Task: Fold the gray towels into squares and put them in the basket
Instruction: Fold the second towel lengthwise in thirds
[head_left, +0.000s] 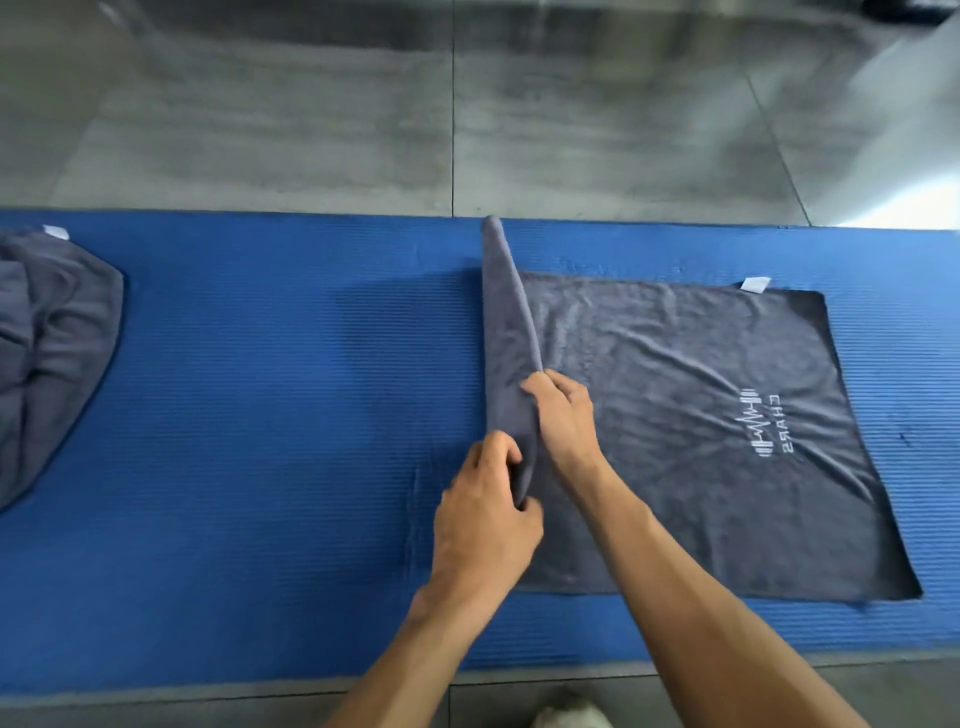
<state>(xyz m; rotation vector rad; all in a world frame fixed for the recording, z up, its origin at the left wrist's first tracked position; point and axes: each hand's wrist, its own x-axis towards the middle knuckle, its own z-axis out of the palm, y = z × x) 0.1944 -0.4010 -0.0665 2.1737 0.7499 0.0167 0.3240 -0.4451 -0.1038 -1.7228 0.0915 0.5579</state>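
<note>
A blue mat (260, 415) on the floor (311, 130) carries two gray towels (701, 415) (52, 338).

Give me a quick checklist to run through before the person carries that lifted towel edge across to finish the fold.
1. Left hand grips the near end of the raised edge: ok.
2. Right hand pinches the same edge farther along: ok.
3. Spread gray terry towel with a white printed logo lies fairly flat on the ribbed blue foam mat, light wrinkles only: ok.
4. Far end of the raised edge is held: not ok; it droops toward the mat with no hand on it.
5. Landing area on the towel's right half is free of objects: ok.
6. Basket within reach: cannot tell, none in view; a crumpled gray towel waits at the left.
</note>
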